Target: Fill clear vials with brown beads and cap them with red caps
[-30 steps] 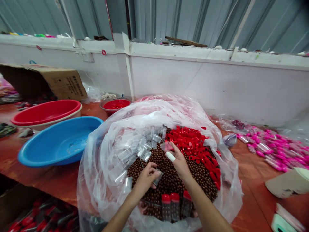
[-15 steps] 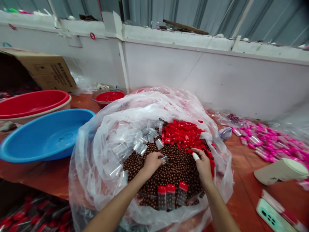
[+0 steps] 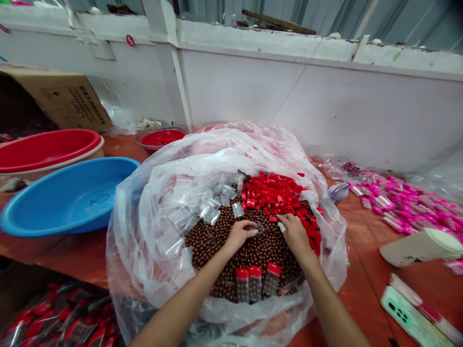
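Inspection of the counter [image 3: 361,299] finds 3 filled containers [image 3: 255,284] finished, each holding brown balls under a red top and standing at the near edge of the heap. By my judgement the work is at an early stage, since most parts lie loose.

Left hand [image 3: 239,235]: fingers pinched together on 1 clear container [image 3: 260,227], held over the middle of the brown balls [image 3: 217,238]; its contents cannot be made out. Right hand [image 3: 295,234]: fingers bent, with a small gap between thumb and forefinger, tips at 1 red cap [image 3: 273,219] on the near edge of the red cap pile [image 3: 277,190]; whether it is gripped cannot be told.

Count: 3 filled containers; 1 clear container in the left hand; 1 loose clear piece [image 3: 238,210] just right of the far-left pile of clear pieces [image 3: 210,212]. That pile, the caps and the balls overlap too much to count. Also present: 1 blue basin [image 3: 68,197] at left, 1 cup [image 3: 405,249] and 1 phone [image 3: 412,313] at right.
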The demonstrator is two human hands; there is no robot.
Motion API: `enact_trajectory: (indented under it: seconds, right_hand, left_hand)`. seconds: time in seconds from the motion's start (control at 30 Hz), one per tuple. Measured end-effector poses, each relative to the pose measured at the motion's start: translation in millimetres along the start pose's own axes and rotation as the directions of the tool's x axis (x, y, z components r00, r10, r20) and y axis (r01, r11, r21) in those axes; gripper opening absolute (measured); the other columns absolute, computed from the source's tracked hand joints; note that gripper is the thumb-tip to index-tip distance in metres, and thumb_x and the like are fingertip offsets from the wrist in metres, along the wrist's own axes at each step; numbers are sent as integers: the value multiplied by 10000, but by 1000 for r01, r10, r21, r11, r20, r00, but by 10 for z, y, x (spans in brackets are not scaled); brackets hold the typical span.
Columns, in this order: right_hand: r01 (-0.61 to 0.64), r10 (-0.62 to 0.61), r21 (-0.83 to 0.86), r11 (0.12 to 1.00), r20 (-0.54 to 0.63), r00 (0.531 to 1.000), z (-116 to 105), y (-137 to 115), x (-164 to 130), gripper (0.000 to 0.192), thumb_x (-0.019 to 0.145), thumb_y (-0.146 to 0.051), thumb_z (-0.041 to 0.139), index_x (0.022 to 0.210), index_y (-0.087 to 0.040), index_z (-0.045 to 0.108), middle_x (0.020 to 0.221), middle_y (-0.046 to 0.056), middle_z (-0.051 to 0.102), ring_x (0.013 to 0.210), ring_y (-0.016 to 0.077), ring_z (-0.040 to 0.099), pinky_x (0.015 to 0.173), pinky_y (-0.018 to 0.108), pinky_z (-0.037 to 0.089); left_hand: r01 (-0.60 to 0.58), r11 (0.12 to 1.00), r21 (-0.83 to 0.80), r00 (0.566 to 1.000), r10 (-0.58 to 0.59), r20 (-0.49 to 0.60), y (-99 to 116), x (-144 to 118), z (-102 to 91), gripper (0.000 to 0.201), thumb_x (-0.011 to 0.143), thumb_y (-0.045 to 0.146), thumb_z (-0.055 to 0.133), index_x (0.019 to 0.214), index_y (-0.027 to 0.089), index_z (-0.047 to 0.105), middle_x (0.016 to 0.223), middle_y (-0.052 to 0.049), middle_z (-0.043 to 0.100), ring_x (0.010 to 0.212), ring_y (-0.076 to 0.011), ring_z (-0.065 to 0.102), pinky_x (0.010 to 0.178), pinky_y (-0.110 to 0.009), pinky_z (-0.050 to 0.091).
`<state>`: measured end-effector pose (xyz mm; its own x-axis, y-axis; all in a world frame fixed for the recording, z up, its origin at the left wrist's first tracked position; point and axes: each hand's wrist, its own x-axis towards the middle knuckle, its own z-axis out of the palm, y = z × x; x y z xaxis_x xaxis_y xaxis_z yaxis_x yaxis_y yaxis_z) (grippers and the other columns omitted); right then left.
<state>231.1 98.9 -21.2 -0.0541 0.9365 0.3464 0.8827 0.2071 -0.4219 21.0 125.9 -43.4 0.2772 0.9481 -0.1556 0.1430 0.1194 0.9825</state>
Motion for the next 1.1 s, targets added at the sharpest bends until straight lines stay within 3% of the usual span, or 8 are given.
enact_trajectory:
  seconds: [0.17,0.27,0.4,0.47,0.53,0.73,0.93,1.1]
  right_hand:
    - [-57,57,-3,998,-65,996,-25,-96,-112,320,786,-144,439,1044,-202,619,960,80,600,896,232,485,824,382,397]
    - [-129,144,129,983,-121,982,-23,-217,-204,255,819,-305,477,1003,-196,616,984,80,609,936,239,503,855,408,388]
    - [-276,367,571,773,-47,929,43,-464,-306,329,793,-381,518,1050,-188,586,982,71,643,881,217,577,812,375,440]
    - [-284,379,705,649,23,925,75,-579,-332,369,775,-388,545,1087,-192,579,1039,65,642,927,214,582,849,373,435]
    - [-276,366,752,598,51,929,80,-664,-345,399,769,-396,554,1115,-200,583,1127,62,613,1013,217,554,898,376,410]
    - [-247,268,706,664,83,960,-45,-827,-371,401,850,-371,438,1215,-232,530,1069,61,615,857,181,580,813,353,449]
    - [-106,62,713,693,88,994,-68,-990,-463,344,864,-274,421,1177,-261,563,1173,38,578,1096,183,513,971,356,373]
    - [52,-83,577,815,27,996,-27,-910,-547,418,838,-159,407,1219,-285,523,1192,28,582,1107,184,511,966,382,387]
  left_hand:
    - [40,988,-146,999,-39,11,44,-75,-18,340,616,227,692,937,115,666,916,-72,696,822,-176,623,812,-305,451]
    - [98,966,-240,995,-93,34,123,-162,-59,388,635,284,700,988,129,656,937,-84,691,806,-179,628,728,-293,478]
    - [189,879,-438,982,-167,90,272,-345,-132,437,612,312,738,1003,136,650,987,-102,669,791,-173,621,670,-283,497]
    - [188,851,-490,982,-148,120,331,-455,-169,422,627,307,733,1003,137,648,1002,-105,659,796,-168,615,692,-296,503]
    - [176,848,-501,982,-119,144,366,-561,-206,401,649,298,719,1010,140,646,1015,-106,652,811,-167,611,713,-300,500]
    - [110,906,-409,993,-87,75,404,-792,-277,409,639,251,718,1024,138,641,1000,-90,655,830,-170,602,723,-276,482]
    - [74,905,-418,996,-50,68,431,-882,-255,401,644,243,706,1026,134,644,974,-76,667,829,-175,602,771,-309,477]
    - [23,928,-372,1000,-17,21,412,-928,-246,364,632,238,710,979,136,667,950,-66,678,828,-179,602,784,-305,466]
